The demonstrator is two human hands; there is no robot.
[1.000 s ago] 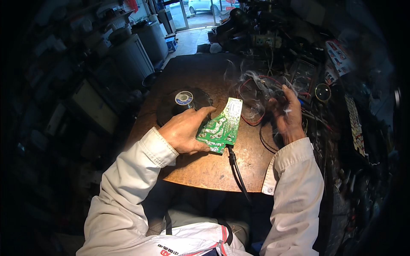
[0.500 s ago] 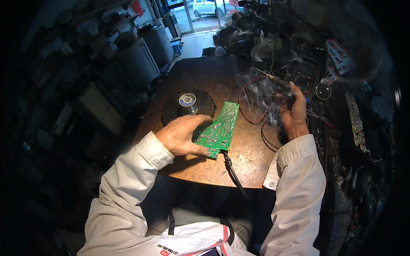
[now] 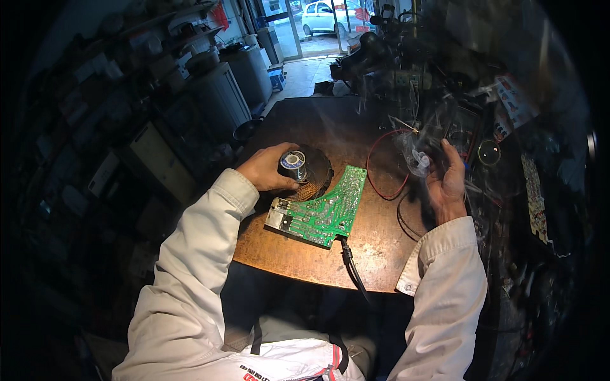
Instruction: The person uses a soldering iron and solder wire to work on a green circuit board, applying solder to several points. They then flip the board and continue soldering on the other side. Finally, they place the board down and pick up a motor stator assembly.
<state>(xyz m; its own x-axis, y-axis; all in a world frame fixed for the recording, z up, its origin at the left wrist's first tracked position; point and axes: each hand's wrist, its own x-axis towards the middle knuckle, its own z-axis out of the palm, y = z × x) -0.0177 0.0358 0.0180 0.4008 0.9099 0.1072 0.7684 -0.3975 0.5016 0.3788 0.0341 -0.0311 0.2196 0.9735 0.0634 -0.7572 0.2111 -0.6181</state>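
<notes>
My left hand (image 3: 265, 167) is closed round a small spool of solder wire (image 3: 293, 163) with a blue and white label, over a dark round coil or pad (image 3: 321, 173). Just nearer than that hand lies a green circuit board (image 3: 327, 209), solder side up, with a metal plate (image 3: 277, 214) at its left end. A black cable (image 3: 354, 270) runs from the board over the table's front edge. Held up on the right, my right hand (image 3: 448, 181) grips a soldering iron (image 3: 427, 138), its tip toward the far left. Smoke partly veils the iron and the fingers.
The brown wooden table (image 3: 305, 267) carries a loop of red wire (image 3: 375, 181) near my right hand. A dark meter (image 3: 462, 127), a round lens (image 3: 489, 152) and another narrow circuit board (image 3: 535, 200) lie among clutter at the right. Cabinets (image 3: 219, 95) stand on the left.
My left hand has left the circuit board, moved away from me and taken hold of the solder spool. The right hand still holds the iron up. The whole view has shifted slightly.
</notes>
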